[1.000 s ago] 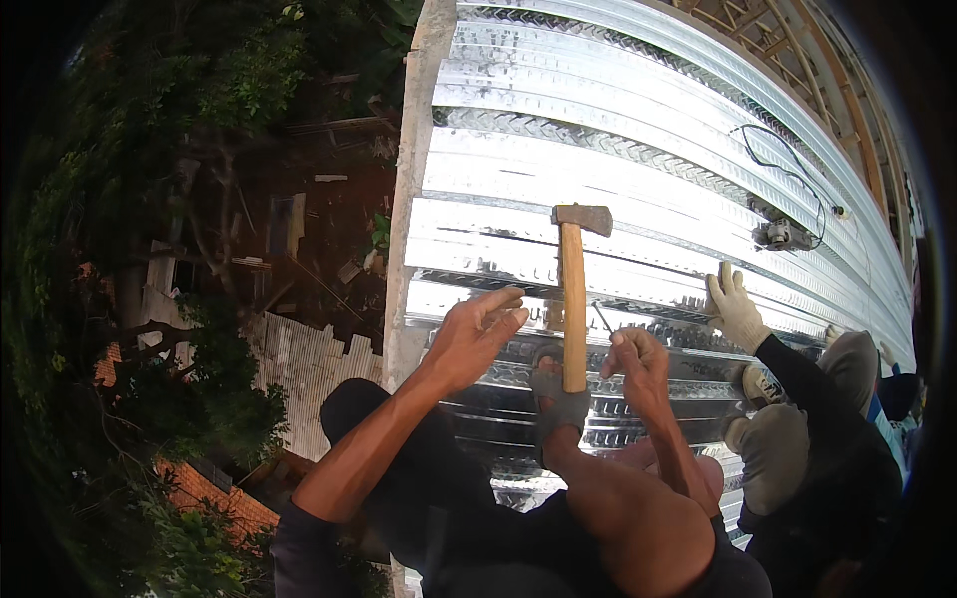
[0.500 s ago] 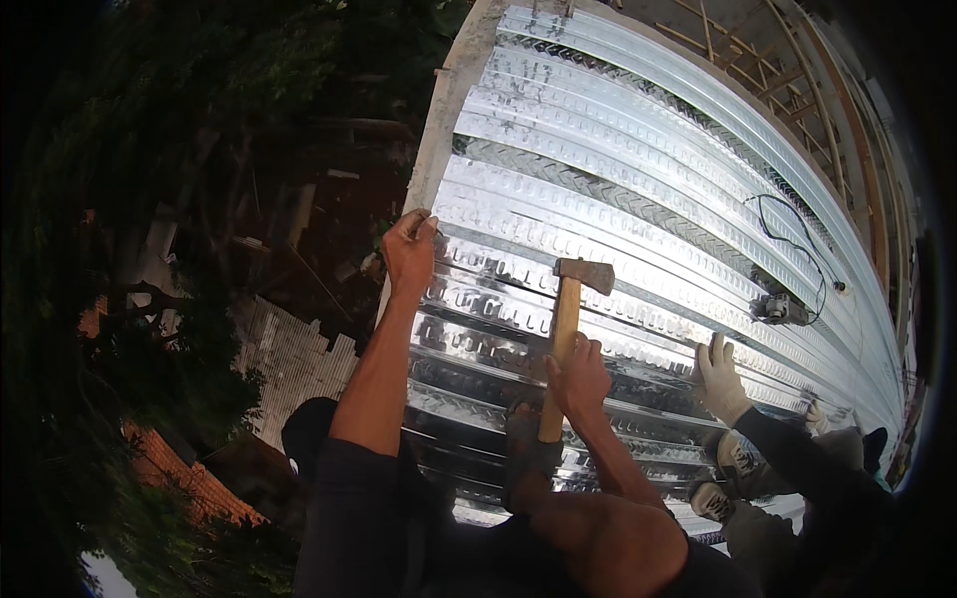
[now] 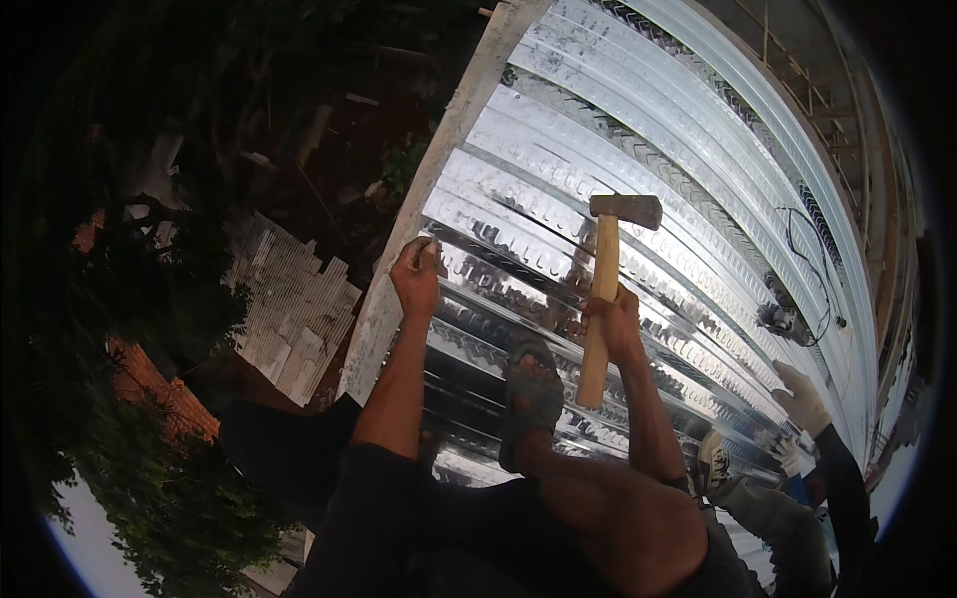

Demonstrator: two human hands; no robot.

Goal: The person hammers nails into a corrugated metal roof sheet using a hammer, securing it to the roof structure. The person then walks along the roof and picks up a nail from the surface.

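Observation:
My left hand (image 3: 417, 277) is closed in a pinch at the left edge of the ribbed silver metal sheets (image 3: 528, 135), against the concrete edge (image 3: 459, 90); what its fingertips hold is too small to make out. My right hand (image 3: 616, 321) grips the pale wooden handle of an axe-like tool (image 3: 626, 210), its dull metal head pointing up the frame over the sheets. My sandalled foot (image 3: 533, 399) stands on the metal below the tool.
A co-worker's gloved hand (image 3: 800, 402), shoe and legs are at the lower right. A power tool (image 3: 783, 321) with a black cable lies on the right. Timber framing (image 3: 827, 110) borders the upper right. Beyond the left edge are a drop, trees and roofs (image 3: 284, 299).
My left hand has moved left to the edge. My right hand, which held a thin piece a second ago, has taken hold of the wooden handle. The view has shifted.

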